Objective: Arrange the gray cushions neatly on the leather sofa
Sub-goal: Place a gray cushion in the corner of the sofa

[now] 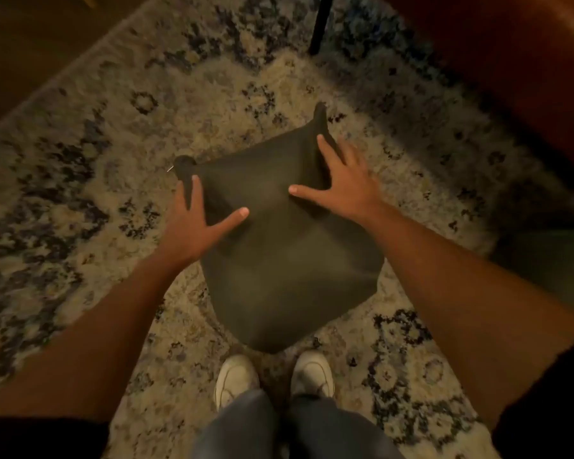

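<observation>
A gray cushion (pixel 279 253) lies on the patterned rug in front of my feet, one corner pointing away from me. My left hand (pixel 193 223) touches its upper left edge with fingers spread and thumb on the top face. My right hand (pixel 342 180) rests on the upper right edge, fingers straight and spread over the far side, thumb pressing the fabric. The brown leather sofa (pixel 497 71) fills the upper right corner. A second gray cushion (pixel 550 260) shows dimly at the right edge below the sofa.
A beige and dark blue patterned rug (pixel 96 160) covers the floor. A thin black furniture leg (pixel 320 24) stands at the top centre. Wooden floor (pixel 30 44) shows at the upper left. My white shoes (pixel 236 379) stand just below the cushion.
</observation>
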Available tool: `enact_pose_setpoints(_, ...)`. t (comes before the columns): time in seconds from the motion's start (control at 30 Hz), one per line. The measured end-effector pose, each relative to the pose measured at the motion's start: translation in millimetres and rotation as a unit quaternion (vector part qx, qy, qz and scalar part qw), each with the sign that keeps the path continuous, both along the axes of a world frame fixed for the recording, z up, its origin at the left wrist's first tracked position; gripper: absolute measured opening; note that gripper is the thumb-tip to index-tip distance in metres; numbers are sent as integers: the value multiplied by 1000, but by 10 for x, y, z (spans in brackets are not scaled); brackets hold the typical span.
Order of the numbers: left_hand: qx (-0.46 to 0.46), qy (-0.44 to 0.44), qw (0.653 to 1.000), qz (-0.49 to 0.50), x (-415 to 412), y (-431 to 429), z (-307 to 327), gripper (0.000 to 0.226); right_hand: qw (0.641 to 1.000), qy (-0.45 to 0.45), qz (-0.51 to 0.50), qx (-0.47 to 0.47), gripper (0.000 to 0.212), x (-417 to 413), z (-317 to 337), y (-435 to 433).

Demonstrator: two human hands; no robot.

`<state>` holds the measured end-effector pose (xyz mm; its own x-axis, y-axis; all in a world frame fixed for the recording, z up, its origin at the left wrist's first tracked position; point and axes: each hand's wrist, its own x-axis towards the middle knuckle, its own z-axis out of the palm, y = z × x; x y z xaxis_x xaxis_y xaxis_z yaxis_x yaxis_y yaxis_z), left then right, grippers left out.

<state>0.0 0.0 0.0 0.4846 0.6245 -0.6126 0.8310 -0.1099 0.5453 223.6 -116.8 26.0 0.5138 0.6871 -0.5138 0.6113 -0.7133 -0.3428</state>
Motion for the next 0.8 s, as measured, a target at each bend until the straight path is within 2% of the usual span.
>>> enact_pose_setpoints(0.13,-52,-1,997,56,-5,73,-317,122,997,31,-71,-22,115,26,-261,61)
enact_pose_setpoints(0.23,-88,-37,990,105,37,147,-475,132,985,96,-143,-3,121,58,-390,73)
enact_pose_setpoints(0.37,-139,-79,972,174,93,197,-579,143,967,140,-215,8,129,83,-496,86)
enact_pose_setpoints(0.53,-184,-115,940,263,220,158,-620,136,940,151,-306,22,131,109,-592,110)
enact_pose_setpoints(0.63,-196,-140,935,260,281,146,-582,115,940,148,-307,25,127,98,-603,113)
enact_pose_setpoints(0.8,-185,-154,930,276,333,65,-417,109,936,157,-309,54,125,70,-469,39)
